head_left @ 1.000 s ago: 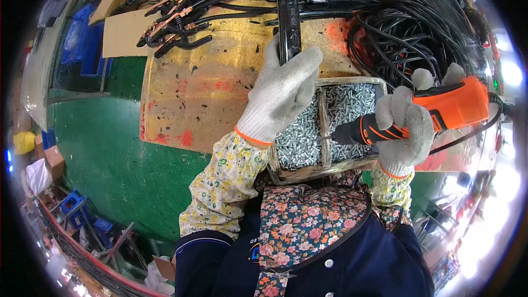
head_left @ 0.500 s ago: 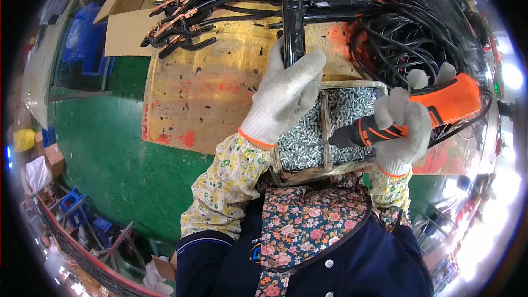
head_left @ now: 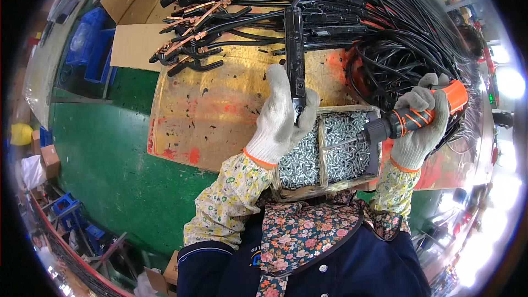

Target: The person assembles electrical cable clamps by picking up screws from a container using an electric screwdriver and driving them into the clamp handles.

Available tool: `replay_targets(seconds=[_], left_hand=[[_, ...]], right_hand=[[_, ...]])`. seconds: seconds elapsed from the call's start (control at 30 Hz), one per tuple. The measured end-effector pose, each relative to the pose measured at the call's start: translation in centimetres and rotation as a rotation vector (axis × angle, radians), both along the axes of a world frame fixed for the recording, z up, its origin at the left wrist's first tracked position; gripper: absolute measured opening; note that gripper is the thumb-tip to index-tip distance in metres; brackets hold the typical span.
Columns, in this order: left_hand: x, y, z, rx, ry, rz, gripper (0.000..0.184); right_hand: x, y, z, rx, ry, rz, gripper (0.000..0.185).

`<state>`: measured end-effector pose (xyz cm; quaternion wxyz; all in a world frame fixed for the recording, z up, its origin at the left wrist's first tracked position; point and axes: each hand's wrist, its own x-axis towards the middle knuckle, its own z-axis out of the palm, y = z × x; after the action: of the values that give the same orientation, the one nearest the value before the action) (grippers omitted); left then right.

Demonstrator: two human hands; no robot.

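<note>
My left hand (head_left: 283, 118), in a whitish work glove, grips the lower end of a long black plastic handle (head_left: 295, 49). It stands nearly upright in view, and a black cable leaves its top. In my gloved right hand (head_left: 423, 126) is an orange and black electric screwdriver (head_left: 410, 122). Its thin bit points left, over a box (head_left: 324, 182) of small silvery screws (head_left: 345, 148). A divider splits this box into two compartments. The box stands at the table edge nearest my body, between my hands. The screwdriver's bit is apart from the black handle.
Copper-coloured clamps with black grips (head_left: 192, 38) lie at the back left of the worn yellow table (head_left: 203, 104). Black handles and cables spread along the back, with a coiled black cable (head_left: 393, 66) at right. An open cardboard box (head_left: 135, 44) and blue bins (head_left: 91, 44) stand at left.
The screwdriver's bit has tilted and risen slightly over the screws. My left thumb has straightened away from the black handle, whose lower end now shows. The view has shifted a little.
</note>
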<state>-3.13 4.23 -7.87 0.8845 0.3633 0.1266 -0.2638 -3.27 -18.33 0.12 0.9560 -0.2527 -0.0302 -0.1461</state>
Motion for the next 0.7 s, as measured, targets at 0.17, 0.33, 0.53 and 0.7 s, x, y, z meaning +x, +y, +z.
replay_targets(seconds=[0.17,0.33,0.53,0.7], left_hand=[[0.1,-0.2,0.4,-0.029,-0.036,0.068,0.081],[0.4,0.0,1.3,-0.118,0.112,0.138,0.079],[0.1,0.3,-0.8,-0.169,0.018,0.059,0.080],[0.1,0.6,-0.7,-0.193,0.023,-0.004,0.078]], right_hand=[[1.2,0.7,0.5,0.078,-0.033,0.021,0.035],[3.0,2.7,0.3,0.081,-0.058,-0.025,0.038],[4.2,3.7,-0.7,-0.016,-0.059,-0.099,0.046],[4.2,4.0,-1.1,-0.064,-0.065,-0.114,0.047]])
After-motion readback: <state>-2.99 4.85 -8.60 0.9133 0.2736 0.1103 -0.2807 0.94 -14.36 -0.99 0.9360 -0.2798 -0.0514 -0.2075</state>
